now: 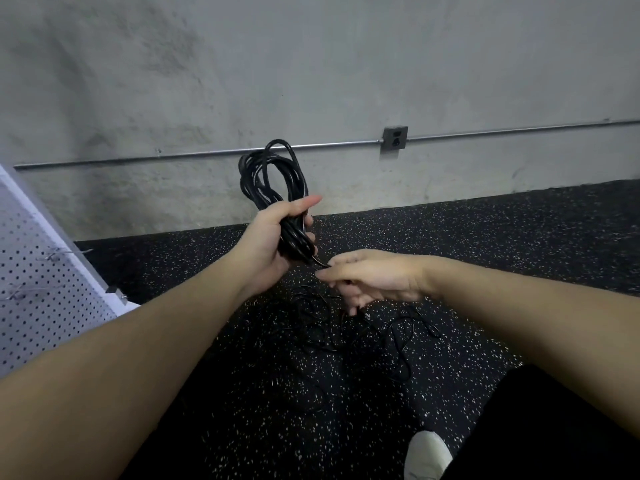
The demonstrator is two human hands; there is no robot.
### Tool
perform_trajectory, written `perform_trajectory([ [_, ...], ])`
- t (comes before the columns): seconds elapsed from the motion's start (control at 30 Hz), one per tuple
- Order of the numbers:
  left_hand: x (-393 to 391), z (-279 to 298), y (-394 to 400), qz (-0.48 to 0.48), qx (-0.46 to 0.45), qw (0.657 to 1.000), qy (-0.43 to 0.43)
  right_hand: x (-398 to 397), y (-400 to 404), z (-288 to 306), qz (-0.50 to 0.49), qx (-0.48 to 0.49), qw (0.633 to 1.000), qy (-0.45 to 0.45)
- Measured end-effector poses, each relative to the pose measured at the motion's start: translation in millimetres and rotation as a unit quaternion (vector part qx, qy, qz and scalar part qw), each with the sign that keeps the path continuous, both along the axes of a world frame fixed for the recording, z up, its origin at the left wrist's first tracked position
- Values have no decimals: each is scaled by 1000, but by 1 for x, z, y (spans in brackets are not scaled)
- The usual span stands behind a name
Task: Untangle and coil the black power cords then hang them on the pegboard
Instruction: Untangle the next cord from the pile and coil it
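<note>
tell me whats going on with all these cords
A person is coiling a black power cord. The left hand grips the coiled bundle upright, while the right hand pinches the loose strand trailing from it. More black cord lies tangled on the speckled floor below. The white pegboard at left has nothing hung on its hooks.

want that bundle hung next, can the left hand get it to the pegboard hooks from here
Probably yes: the left hand grips the coiled cord, and the pegboard hooks stand on its own side, nothing between. The right hand pinches the trailing end, which may tug.
</note>
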State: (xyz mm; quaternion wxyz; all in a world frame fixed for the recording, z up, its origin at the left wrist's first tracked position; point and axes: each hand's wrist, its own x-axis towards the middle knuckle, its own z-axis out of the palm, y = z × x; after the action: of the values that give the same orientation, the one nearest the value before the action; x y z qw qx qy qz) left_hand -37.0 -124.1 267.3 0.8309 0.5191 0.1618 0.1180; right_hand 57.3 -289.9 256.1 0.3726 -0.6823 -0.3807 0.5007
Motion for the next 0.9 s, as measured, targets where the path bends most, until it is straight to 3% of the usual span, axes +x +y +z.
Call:
perform_trajectory([
  [0.13,3,-7,10,64,76,993,71,7,-5,7,33,-41,982,-180],
  [0.3,0,-12,21,141,261,937,184,21,-18,6,68,-71,963,-250],
  [0.47,-3,-22,23,72,330,915,219,23,-22,15,-4,32,965,-261],
  [0.6,-4,-22,16,-1,338,907,253,21,-17,17,-119,96,934,-323],
  [0.73,-7,-15,2,-68,350,908,219,25,-14,18,-253,31,872,-417],
  [0.8,-8,-11,-3,-90,379,899,199,25,-12,18,-271,26,881,-386],
  [0.9,-6,-12,-6,-140,465,851,200,21,-12,23,-233,114,936,-236],
])
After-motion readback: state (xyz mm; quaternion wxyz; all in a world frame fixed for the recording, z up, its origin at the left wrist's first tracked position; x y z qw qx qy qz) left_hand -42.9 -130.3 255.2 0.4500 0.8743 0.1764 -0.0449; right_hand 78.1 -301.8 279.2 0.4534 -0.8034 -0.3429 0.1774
